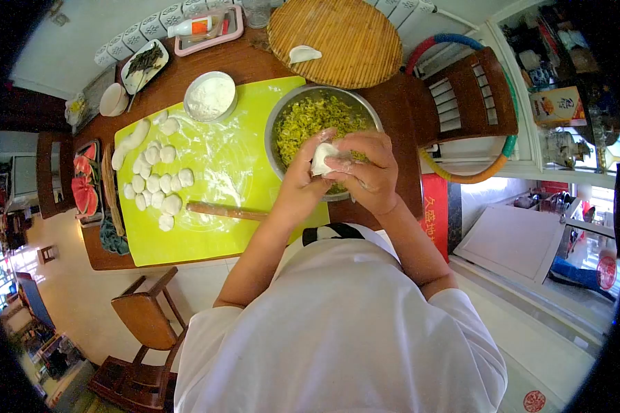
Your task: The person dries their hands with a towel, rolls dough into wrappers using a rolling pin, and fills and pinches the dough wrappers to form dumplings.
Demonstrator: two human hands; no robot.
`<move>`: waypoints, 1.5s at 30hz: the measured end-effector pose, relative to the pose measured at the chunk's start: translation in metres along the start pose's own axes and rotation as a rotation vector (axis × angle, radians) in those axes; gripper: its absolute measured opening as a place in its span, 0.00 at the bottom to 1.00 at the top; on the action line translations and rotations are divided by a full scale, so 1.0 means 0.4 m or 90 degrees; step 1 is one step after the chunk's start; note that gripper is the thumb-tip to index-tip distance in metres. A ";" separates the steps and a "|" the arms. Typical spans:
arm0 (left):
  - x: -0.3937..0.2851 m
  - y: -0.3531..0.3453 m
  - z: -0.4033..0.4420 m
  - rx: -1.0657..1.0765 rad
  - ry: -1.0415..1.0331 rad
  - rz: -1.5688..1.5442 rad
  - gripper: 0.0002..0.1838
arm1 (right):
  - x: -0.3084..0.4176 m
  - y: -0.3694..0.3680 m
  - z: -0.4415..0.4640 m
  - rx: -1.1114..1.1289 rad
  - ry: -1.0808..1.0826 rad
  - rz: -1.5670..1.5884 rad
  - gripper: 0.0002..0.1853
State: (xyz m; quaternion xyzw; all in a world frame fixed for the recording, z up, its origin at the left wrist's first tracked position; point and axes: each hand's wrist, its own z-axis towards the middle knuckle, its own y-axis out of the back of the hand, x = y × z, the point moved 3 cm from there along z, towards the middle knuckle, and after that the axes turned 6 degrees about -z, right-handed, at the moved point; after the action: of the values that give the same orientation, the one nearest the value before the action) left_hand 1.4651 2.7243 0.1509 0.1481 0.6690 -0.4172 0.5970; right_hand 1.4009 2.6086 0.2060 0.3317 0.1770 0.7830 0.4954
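Observation:
My left hand [305, 171] and my right hand [369, 168] are both closed around a white dough dumpling [322, 159], fingers pinching it from either side. Flour dusts the fingers. Just beneath them is a metal bowl [366, 111] of chopped green filling [302, 125]. To the left, a wooden rolling pin [227, 211] lies on a yellow-green mat [258, 110]. Several small dough pieces [153, 183] and a dough roll [131, 144] sit farther left on the mat. One finished dumpling [304, 54] rests on a round bamboo tray [355, 38] behind the bowl.
A bowl of flour [210, 97] stands at the mat's back edge. Along the table's far side are a plate of dark food [147, 63], a white bowl [114, 100] and a pink tray [220, 43]. Watermelon [84, 196] lies at the left. Wooden chairs [145, 320] surround the table.

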 end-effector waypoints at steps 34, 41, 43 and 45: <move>0.064 0.341 -0.065 -0.399 0.055 0.116 0.24 | -0.042 -0.100 -0.027 0.335 -0.207 0.069 0.24; 0.197 0.600 -0.135 -0.393 0.188 0.437 0.25 | -0.036 -0.134 -0.069 0.385 -0.219 0.119 0.17; 0.188 0.598 -0.136 -0.373 0.145 0.734 0.26 | -0.031 -0.134 -0.065 0.409 -0.205 0.117 0.15; 0.177 0.597 -0.135 -0.356 0.119 0.793 0.26 | -0.043 -0.133 -0.072 0.405 -0.202 0.111 0.14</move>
State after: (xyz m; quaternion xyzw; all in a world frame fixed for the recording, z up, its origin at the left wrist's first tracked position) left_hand 1.5779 2.8879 -0.0089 0.3806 0.5904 0.2064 0.6812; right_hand 1.4208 2.6186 0.1471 0.6007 0.3037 0.6667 0.3200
